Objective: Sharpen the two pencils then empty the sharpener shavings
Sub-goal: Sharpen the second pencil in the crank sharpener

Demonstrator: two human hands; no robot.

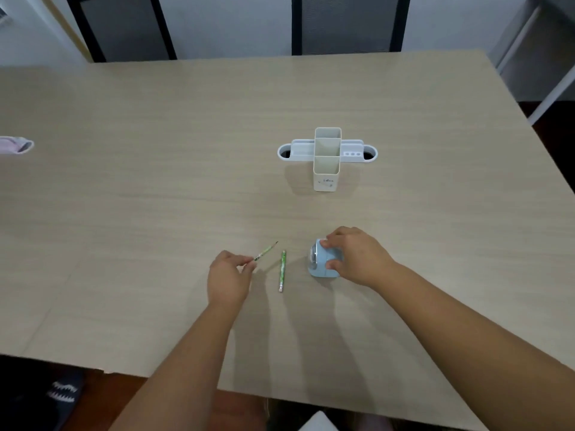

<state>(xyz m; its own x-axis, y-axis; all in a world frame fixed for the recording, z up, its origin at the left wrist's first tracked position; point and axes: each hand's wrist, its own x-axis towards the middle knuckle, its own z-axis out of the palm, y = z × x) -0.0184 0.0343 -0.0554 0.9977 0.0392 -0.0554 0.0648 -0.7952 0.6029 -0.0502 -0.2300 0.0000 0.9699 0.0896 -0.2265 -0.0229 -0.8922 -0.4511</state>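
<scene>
My left hand (pixel 228 276) pinches one green pencil (pixel 266 251) by its back end, the dark tip pointing up and to the right, toward the sharpener. A second green pencil (pixel 282 270) lies flat on the table just right of that hand, its eraser end toward me. My right hand (pixel 354 255) is wrapped over a light blue, rounded pencil sharpener (pixel 320 259) that stands on the table, fingers on its top and thumb on its near side. The sharpener's clear front faces left toward the pencils.
A white desk organiser (pixel 326 157) with a tall middle compartment stands farther back on the beige table (pixel 155 181). A pinkish object (pixel 15 145) lies at the left edge. Two dark chairs (pixel 124 26) stand behind the table. The table's near edge runs below my forearms.
</scene>
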